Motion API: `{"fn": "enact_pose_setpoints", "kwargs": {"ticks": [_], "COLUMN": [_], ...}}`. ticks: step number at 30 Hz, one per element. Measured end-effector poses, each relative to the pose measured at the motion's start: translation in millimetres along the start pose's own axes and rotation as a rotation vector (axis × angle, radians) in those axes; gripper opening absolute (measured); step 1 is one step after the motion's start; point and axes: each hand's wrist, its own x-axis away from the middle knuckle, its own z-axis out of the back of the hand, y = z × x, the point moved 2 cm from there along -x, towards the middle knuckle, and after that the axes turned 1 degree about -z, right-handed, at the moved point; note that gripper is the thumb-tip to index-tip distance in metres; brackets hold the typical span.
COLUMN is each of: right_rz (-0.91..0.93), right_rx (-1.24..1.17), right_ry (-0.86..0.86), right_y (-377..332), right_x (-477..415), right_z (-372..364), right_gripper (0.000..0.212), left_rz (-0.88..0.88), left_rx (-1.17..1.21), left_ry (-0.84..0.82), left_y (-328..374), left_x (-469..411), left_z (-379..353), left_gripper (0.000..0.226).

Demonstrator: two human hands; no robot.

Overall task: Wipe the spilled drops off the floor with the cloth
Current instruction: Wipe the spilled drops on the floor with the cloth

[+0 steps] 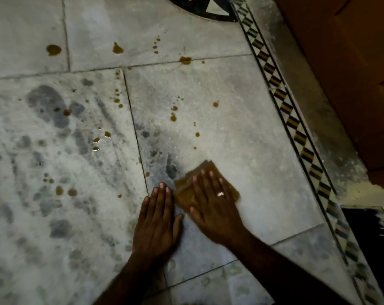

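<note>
Brown drops (173, 117) dot the pale marble floor (241, 137), with larger ones (53, 49) at the far left and several more across the middle. A folded brown cloth (187, 186) lies flat on the floor near the bottom centre. My right hand (213, 205), wearing a ring, presses flat on top of the cloth with fingers spread. My left hand (158, 223) rests palm-down on the bare floor just left of the cloth, fingers together, holding nothing. Much of the cloth is hidden under my right hand.
A patterned black-and-cream inlay border (292, 119) runs diagonally down the right side. Beyond it stands a brown wooden door or cabinet (351, 73). A dark round floor inlay (204, 9) sits at the top. Grey damp smudges (48, 102) mark the left tiles.
</note>
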Motion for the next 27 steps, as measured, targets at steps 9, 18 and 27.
{"fn": "enact_pose_setpoints", "kwargs": {"ticks": [9, 18, 27], "right_rz": [-0.349, -0.154, 0.241], "right_rx": [-0.028, 0.017, -0.042], "right_ry": [-0.022, 0.012, -0.039], "right_y": [21, 19, -77], "right_x": [-60, 2, -13], "right_z": [19, 7, -14], "right_gripper": [0.076, 0.072, 0.075], "left_rz": [0.057, 0.126, 0.344], "left_rx": [-0.008, -0.065, -0.101], "left_ry": [-0.029, -0.045, -0.064], "left_y": [-8, -52, -88], "left_x": [-22, 36, 56], "left_z": [5, 17, 28], "left_gripper": [0.068, 0.069, 0.068]}}
